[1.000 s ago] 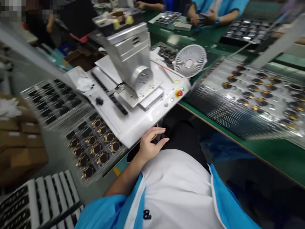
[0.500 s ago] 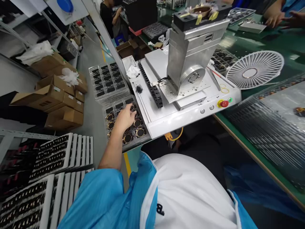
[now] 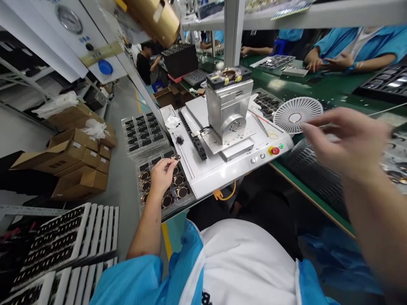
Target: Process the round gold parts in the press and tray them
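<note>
My left hand (image 3: 163, 174) is over the clear plastic tray (image 3: 155, 208) at the left of the machine. Its thumb and fingers pinch a gold-rimmed round watch case (image 3: 176, 158) by the edge. Several more gold-rimmed cases (image 3: 182, 192) sit in the tray's pockets around and below the hand. My right hand (image 3: 346, 142) is raised at the right, above the stacked clear trays (image 3: 305, 167) and near the white fan grille (image 3: 298, 113). Motion smears its fingers, so whatever lies between thumb and forefinger cannot be made out.
A white machine base (image 3: 222, 178) with a metal fixture (image 3: 227, 110) and red stop button (image 3: 275, 151) stands ahead. A gold cylinder (image 3: 159, 21) hangs overhead. Filled trays (image 3: 143, 133) lie far left; cartons (image 3: 79, 163) stand on the floor. Co-workers' hands (image 3: 337, 62) are across the green table.
My left fingers have closed on a watch case at the tray's upper right side. My right hand has come into view at the right. The head view has tilted upward.
</note>
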`<state>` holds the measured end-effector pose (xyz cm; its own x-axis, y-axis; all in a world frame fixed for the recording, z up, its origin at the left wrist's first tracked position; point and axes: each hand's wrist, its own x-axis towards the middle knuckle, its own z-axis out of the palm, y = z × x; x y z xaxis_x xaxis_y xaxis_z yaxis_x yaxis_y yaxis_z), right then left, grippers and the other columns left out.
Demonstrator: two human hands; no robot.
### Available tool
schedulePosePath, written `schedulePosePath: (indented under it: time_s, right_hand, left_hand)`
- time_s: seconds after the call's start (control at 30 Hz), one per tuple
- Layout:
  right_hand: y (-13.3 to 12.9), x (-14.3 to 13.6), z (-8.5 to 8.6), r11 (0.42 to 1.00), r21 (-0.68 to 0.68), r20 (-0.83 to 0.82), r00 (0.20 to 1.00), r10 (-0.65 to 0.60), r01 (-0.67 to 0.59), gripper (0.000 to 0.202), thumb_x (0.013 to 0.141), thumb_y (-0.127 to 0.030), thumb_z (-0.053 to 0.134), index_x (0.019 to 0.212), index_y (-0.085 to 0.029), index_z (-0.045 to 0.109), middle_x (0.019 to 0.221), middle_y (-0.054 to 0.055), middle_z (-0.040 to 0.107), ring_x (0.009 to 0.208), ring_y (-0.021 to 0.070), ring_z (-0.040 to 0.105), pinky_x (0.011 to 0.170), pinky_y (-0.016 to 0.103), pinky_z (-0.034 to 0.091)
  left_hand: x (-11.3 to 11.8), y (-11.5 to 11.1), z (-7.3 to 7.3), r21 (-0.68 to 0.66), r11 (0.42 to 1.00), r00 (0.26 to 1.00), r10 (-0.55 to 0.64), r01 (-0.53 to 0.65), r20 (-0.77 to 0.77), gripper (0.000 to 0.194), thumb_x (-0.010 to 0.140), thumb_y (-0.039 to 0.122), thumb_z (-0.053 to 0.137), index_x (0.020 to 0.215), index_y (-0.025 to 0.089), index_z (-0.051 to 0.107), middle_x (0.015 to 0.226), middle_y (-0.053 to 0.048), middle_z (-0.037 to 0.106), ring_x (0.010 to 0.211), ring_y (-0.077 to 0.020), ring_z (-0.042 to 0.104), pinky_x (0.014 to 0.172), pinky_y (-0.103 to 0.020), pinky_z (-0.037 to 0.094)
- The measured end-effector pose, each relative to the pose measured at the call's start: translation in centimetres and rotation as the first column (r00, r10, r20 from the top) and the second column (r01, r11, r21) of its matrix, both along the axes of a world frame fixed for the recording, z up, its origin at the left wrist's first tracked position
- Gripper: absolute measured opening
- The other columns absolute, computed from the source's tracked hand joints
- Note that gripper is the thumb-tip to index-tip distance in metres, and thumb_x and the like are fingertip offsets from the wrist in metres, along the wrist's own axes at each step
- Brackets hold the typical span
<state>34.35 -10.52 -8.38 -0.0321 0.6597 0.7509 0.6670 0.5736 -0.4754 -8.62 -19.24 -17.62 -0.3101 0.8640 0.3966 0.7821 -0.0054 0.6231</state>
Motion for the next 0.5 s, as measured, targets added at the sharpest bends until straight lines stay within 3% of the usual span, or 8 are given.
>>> schedulePosePath:
  time_s: [0.1,0.2,0.27,0.4,0.5]
  right_hand:
    - [4.6,-4.8,3.5,0.969,0.083,0.075,0.971,0.226,-0.232,0.006,0.088,-0.026,0.071,0.087,-0.020,0.071,0.092,0.013,0.074,0.082,0.0228,0.069,0.072,0.037,0.057]
    - [9.4,-9.1,7.4,0.946,0.058,0.186,0.934,0.305,-0.320,0.012,0.084,-0.016,0.073,0.097,-0.017,0.073,0.113,0.015,0.071,0.110,0.0261,0.065,0.099,0.040,0.053]
    - [11.8,-10.7,9.3,0.927,-0.029,0.227,0.901,0.370,-0.373,0.021,0.078,-0.009,0.077,0.097,-0.019,0.075,0.115,0.012,0.071,0.116,0.0269,0.063,0.109,0.041,0.048]
    - [15.2,-11.7,10.6,0.823,-0.271,0.125,0.830,0.544,-0.499,0.026,0.066,-0.006,0.086,0.087,-0.020,0.079,0.085,0.003,0.071,0.096,0.0248,0.068,0.098,0.040,0.055]
    - [16.7,-11.9,11.1,0.745,-0.365,0.064,0.783,0.619,-0.559,0.025,0.064,-0.004,0.089,0.081,-0.020,0.080,0.077,0.001,0.070,0.082,0.0196,0.067,0.086,0.035,0.056]
  left_hand:
    - [0.9,-2.1,1.4,0.133,0.985,0.994,-0.109,0.108,-0.002,0.019,0.092,0.037,0.069,0.094,0.021,0.079,0.099,-0.007,0.078,0.087,-0.0204,0.073,0.078,-0.032,0.062]
    - [1.2,-4.3,2.4,0.225,0.960,0.986,-0.164,0.167,-0.034,0.013,0.092,0.034,0.071,0.093,0.023,0.080,0.097,-0.006,0.077,0.087,-0.0198,0.074,0.076,-0.031,0.062]
    - [1.1,-5.7,2.9,0.277,0.945,0.985,-0.168,0.173,-0.039,0.010,0.093,0.031,0.072,0.093,0.023,0.079,0.096,-0.006,0.077,0.088,-0.0199,0.074,0.078,-0.032,0.063]
    - [1.0,-7.0,3.6,0.345,0.918,0.977,-0.213,0.196,0.011,0.007,0.094,0.027,0.071,0.093,0.024,0.077,0.106,-0.006,0.076,0.097,-0.0215,0.075,0.090,-0.038,0.065]
    - [1.5,-6.1,4.6,0.375,0.898,0.963,-0.265,0.228,0.050,0.006,0.094,0.026,0.070,0.093,0.024,0.076,0.123,-0.009,0.073,0.111,-0.0246,0.074,0.098,-0.042,0.064]
